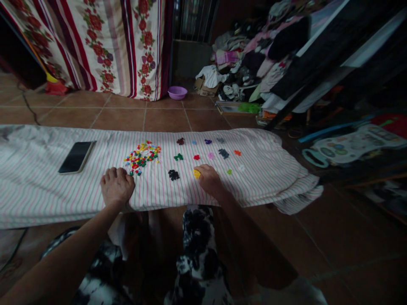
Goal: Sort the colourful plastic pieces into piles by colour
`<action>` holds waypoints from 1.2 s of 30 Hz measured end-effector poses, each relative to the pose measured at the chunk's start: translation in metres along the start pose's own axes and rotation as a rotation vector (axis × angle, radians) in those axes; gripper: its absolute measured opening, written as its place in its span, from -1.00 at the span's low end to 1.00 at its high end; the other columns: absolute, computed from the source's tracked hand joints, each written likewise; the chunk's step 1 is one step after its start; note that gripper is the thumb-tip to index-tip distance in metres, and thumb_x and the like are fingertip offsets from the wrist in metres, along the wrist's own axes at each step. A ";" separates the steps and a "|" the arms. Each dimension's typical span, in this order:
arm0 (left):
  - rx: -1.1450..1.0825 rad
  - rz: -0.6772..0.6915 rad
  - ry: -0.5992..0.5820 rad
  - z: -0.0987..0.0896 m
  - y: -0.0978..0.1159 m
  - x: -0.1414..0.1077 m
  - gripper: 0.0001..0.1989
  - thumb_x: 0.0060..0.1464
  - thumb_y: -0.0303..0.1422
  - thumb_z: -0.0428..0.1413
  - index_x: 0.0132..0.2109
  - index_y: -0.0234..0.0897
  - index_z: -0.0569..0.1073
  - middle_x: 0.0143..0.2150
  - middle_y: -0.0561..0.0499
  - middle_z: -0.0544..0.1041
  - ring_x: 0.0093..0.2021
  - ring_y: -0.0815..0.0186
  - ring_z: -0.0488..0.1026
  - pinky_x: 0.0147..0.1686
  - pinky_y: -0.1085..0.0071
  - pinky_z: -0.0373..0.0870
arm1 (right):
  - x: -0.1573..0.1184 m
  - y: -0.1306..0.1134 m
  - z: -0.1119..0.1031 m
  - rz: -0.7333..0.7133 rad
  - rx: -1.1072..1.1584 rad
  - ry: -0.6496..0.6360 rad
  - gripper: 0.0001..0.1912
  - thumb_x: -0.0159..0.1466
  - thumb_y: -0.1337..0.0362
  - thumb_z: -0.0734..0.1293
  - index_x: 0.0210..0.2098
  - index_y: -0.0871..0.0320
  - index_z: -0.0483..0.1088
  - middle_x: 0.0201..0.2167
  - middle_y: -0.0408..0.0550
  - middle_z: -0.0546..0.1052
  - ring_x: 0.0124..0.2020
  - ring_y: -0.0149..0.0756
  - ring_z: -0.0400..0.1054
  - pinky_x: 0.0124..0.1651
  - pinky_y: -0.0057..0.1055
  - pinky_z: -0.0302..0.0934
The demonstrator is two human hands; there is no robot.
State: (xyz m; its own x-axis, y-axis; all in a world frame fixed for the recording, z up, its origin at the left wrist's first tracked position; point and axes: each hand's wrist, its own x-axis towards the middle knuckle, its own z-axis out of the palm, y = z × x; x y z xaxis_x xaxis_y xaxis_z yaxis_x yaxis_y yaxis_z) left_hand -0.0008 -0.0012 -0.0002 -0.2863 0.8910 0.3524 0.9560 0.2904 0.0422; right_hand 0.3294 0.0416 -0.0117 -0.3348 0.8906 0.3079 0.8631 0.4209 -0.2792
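Note:
My left hand rests palm down on the striped cloth near its front edge, fingers extended and holding nothing. Just beyond it lies a mixed heap of small colourful beads. My right hand has its fingers drawn together at a small pile of yellow beads; its fingertips are partly hidden. Around it are little single-colour piles: black beads, dark green beads, red beads, pink beads, dark grey beads, orange beads and light green beads.
A phone lies on the striped cloth to the left. More small piles, including brown beads, sit along the far side. On the tiled floor beyond are a purple basin and heaped clothes. A flowered curtain hangs behind.

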 end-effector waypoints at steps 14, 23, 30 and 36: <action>-0.009 0.002 0.011 0.001 0.000 0.000 -0.69 0.11 -0.28 -0.16 -0.14 -0.33 0.38 -0.08 -0.21 0.39 0.02 0.06 0.28 -0.01 0.15 0.16 | 0.027 -0.004 -0.024 0.099 -0.060 -0.257 -0.62 0.28 0.43 0.07 -0.10 0.25 0.47 -0.16 0.07 0.53 -0.12 -0.27 0.36 0.01 -0.39 0.16; -0.046 -0.006 -0.013 -0.002 0.001 0.000 -0.67 0.12 -0.29 -0.17 -0.11 -0.35 0.38 -0.06 -0.24 0.39 0.05 0.05 0.26 0.01 0.14 0.14 | 0.069 -0.058 -0.018 0.023 -0.054 -0.222 -0.71 0.29 0.38 0.16 -0.18 0.15 0.51 -0.22 0.00 0.52 -0.19 -0.29 0.36 -0.11 -0.41 0.16; -0.062 -0.023 -0.035 -0.003 0.001 0.001 -0.66 0.12 -0.29 -0.18 -0.09 -0.35 0.38 -0.03 -0.25 0.38 0.08 0.05 0.23 0.04 0.12 0.12 | 0.100 -0.108 0.018 -0.037 -0.002 -0.274 -0.74 0.30 0.35 0.19 -0.16 0.10 0.49 -0.22 -0.01 0.51 -0.16 -0.29 0.35 -0.13 -0.43 0.16; -0.061 -0.011 -0.001 -0.002 0.002 0.000 -0.68 0.13 -0.30 -0.17 -0.12 -0.35 0.37 -0.04 -0.23 0.38 0.09 0.07 0.24 0.06 0.14 0.12 | 0.114 -0.125 0.033 -0.010 -0.061 -0.256 -0.80 0.28 0.34 0.24 -0.18 0.13 0.49 -0.19 0.06 0.51 -0.11 -0.20 0.33 -0.06 -0.35 0.17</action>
State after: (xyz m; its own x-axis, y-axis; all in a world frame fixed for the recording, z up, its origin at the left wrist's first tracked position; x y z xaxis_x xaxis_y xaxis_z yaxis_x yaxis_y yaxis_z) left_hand 0.0008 -0.0014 0.0017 -0.2973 0.8881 0.3507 0.9548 0.2790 0.1027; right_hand 0.1712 0.0966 0.0287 -0.4215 0.9043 0.0678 0.8779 0.4257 -0.2191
